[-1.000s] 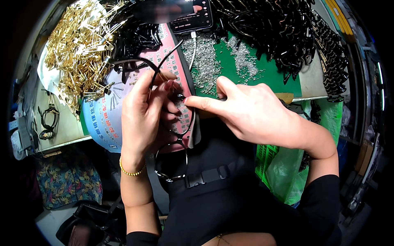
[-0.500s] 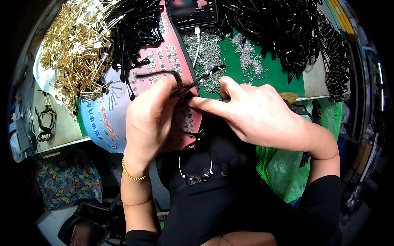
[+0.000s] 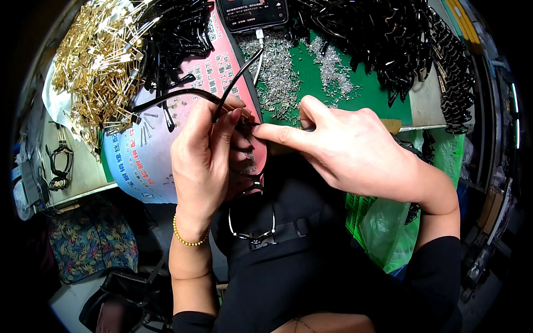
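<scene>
My left hand [image 3: 202,150] is closed round a pair of black eyeglasses. One black temple arm [image 3: 176,94] reaches out to the left, and a second temple arm [image 3: 232,86] slants up towards the phone cable. The front of the eyeglasses [image 3: 254,239] hangs below the fingers over my dark clothes, its lower rim pale. My right hand [image 3: 347,144] points its index fingertip at the part beside my left fingers, touching or almost touching it. Its thumb is bent and the other fingers curl underneath, so whatever they hold is hidden.
A pink-and-blue printed mat [image 3: 152,166] lies under my left hand. Small silver screws [image 3: 275,77] cover the green mat [image 3: 372,105]. Gold hinge-like parts [image 3: 102,61], black temple arms [image 3: 180,47] and black frames [image 3: 377,41] are heaped around. A phone [image 3: 254,14] stands behind; a green bag [image 3: 388,233] hangs right.
The eyeglasses have turned in my left hand: both temple arms now point further up and left, and the hanging front has shifted. My right index finger has moved slightly left.
</scene>
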A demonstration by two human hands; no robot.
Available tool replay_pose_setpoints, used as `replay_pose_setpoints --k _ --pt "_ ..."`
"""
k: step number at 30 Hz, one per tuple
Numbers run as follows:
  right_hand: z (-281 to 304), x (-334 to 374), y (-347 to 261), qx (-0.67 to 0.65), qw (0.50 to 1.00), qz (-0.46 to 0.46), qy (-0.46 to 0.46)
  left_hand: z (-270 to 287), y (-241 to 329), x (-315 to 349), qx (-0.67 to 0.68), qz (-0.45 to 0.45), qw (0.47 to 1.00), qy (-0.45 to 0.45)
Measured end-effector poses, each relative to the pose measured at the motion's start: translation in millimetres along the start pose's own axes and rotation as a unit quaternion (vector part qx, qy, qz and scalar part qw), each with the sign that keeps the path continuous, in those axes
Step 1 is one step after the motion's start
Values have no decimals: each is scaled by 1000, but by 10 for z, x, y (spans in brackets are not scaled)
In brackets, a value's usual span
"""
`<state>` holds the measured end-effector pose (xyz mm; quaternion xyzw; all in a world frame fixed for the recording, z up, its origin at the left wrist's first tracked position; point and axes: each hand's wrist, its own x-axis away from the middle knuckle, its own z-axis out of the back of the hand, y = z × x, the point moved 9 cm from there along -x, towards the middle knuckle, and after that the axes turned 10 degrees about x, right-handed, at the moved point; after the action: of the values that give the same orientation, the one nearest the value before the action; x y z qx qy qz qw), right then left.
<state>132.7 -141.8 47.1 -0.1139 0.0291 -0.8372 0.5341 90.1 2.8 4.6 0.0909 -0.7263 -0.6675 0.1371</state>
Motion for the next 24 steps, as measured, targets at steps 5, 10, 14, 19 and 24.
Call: replay_pose_setpoints --k 5,10,14,19,24 --pt "-8 0 15 -1 1000 -7 -11 18 18 2 -101 -20 995 -13" --pt "24 -11 -22 6 1000 11 7 -9 113 35 -235 -167 957 -13" --pt "18 -22 -24 0 1000 16 12 -157 330 92 -271 -274 922 -24" --pt "-10 -24 -37 11 1000 18 -4 -44 200 27 -259 -210 943 -8" --pt "63 -25 -7 2 997 0 82 16 78 -45 -121 -82 989 -3"
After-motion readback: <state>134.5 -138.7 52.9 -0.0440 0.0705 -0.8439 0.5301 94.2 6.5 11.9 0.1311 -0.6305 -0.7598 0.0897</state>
